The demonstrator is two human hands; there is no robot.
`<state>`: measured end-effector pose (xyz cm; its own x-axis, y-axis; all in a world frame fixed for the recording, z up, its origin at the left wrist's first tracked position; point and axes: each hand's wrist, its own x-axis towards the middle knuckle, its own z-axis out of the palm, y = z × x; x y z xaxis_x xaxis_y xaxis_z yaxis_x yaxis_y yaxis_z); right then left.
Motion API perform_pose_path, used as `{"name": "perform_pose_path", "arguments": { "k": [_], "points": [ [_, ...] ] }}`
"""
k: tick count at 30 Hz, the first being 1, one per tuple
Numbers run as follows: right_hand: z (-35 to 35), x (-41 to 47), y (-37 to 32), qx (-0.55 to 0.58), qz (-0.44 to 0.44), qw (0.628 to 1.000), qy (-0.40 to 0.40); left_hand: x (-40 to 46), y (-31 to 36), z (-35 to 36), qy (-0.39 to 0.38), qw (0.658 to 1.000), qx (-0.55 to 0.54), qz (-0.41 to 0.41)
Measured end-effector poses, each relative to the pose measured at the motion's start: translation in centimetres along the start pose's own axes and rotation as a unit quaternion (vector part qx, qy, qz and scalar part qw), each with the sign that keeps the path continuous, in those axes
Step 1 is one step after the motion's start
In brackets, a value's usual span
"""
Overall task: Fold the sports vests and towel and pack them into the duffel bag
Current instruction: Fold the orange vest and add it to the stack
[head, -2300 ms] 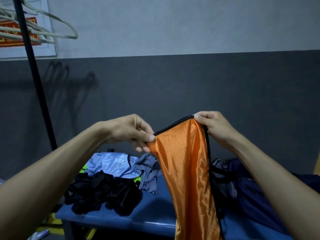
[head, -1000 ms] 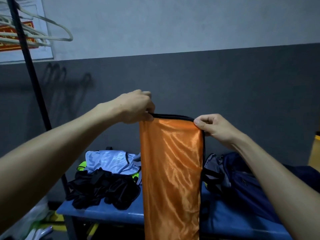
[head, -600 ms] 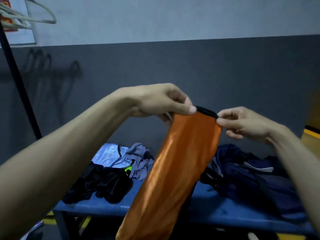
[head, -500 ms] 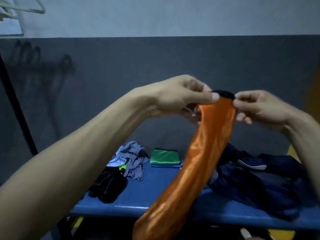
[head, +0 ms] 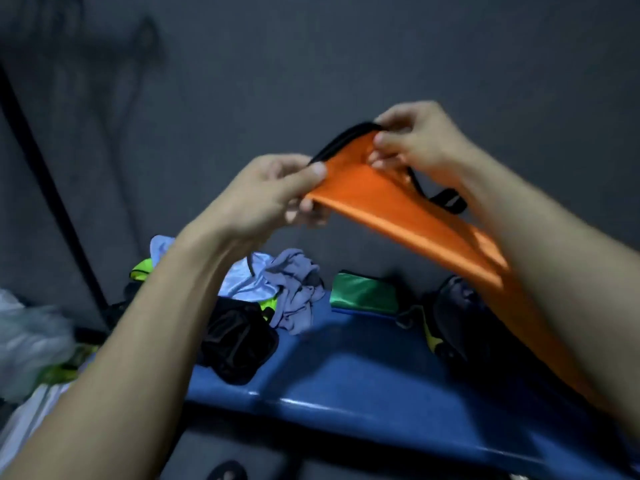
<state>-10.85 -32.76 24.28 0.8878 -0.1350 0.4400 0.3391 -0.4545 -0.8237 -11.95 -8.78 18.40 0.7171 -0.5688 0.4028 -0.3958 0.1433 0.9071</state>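
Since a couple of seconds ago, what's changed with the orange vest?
The orange vest has swung from hanging straight down to slanting down to the right, narrower. Both the left hand and right hand still pinch its black top edge. The bench clothes lie unmoved.

Your head camera records a dim room, the grey wall [head: 346, 64] murky and faintly noisy. Soft shadows of hanging shapes smear across its upper left. Light falls from above and in front: it streaks a pale glare along the front lip of the blue bench [head: 346, 407] and lifts a bright sheen off the orange vest [head: 398, 209]. Motion blur softens your left hand [head: 273, 199], your right hand [head: 415, 140] and the plastic bag [head: 31, 344] at the left edge. Your forearms bulge with wide-angle stretch near the bottom corners.
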Motion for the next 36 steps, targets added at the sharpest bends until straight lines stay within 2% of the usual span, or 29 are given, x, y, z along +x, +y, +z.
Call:
{"name": "perform_pose_path", "arguments": {
  "k": [5,10,12,16,17,18,19,20,21,22,23,25,27,29,30,33,36],
  "points": [
    [14.2,1.6,13.5,0.011,0.133,0.984,-0.121,-4.9,-13.4,-7.3,0.087,0.974,0.099,-0.185],
    [25.1,1.1,21.8,0.020,0.194,0.970,-0.148,-7.5,-21.3,-12.0,0.108,0.924,0.216,-0.296],
    [27.4,1.5,23.1,0.023,0.197,0.968,-0.157,-7.7,-22.3,-13.5,0.111,0.884,0.313,-0.330],
    [29.9,2.1,24.1,0.011,0.176,0.966,-0.191,-7.6,-23.1,-15.5,0.105,0.771,0.480,-0.404],
    [30.2,2.2,24.3,0.008,0.172,0.966,-0.193,-7.3,-23.2,-15.3,0.119,0.750,0.521,-0.391],
    [30.5,2.4,24.5,0.002,0.168,0.966,-0.194,-6.8,-23.4,-14.7,0.145,0.745,0.551,-0.346],
    [30.8,2.4,24.5,-0.002,0.162,0.968,-0.194,-6.2,-23.6,-13.8,0.168,0.765,0.561,-0.267],
    [30.8,2.4,24.5,-0.014,0.151,0.970,-0.189,-5.6,-23.8,-12.6,0.170,0.799,0.548,-0.178],
    [30.7,2.3,24.4,-0.029,0.134,0.975,-0.178,-4.9,-24.1,-11.4,0.134,0.823,0.540,-0.118],
    [30.3,2.2,24.1,-0.046,0.114,0.978,-0.167,-4.3,-24.6,-10.2,0.074,0.827,0.549,-0.095],
    [29.7,1.9,23.8,-0.051,0.103,0.981,-0.159,-3.9,-25.4,-9.4,0.015,0.815,0.570,-0.105],
    [27.4,0.9,23.0,-0.024,0.109,0.982,-0.156,-3.5,-26.6,-9.1,-0.055,0.756,0.625,-0.185],
    [23.9,-0.5,23.0,-0.032,0.095,0.985,-0.138,-3.6,-26.9,-9.2,-0.040,0.739,0.636,-0.218],
    [19.2,-2.6,23.1,-0.088,0.066,0.987,-0.114,-3.4,-26.8,-8.4,0.006,0.759,0.631,-0.163],
    [16.7,-3.8,23.3,-0.117,0.061,0.986,-0.099,-3.2,-26.6,-7.3,0.010,0.779,0.614,-0.124],
    [9.1,-7.9,24.0,-0.178,0.067,0.981,-0.046,-2.7,-26.3,-2.4,-0.085,0.845,0.526,-0.053],
    [1.9,-12.3,24.4,-0.242,0.065,0.968,0.028,-2.3,-27.0,2.7,-0.186,0.857,0.480,-0.036]
  ]
}}
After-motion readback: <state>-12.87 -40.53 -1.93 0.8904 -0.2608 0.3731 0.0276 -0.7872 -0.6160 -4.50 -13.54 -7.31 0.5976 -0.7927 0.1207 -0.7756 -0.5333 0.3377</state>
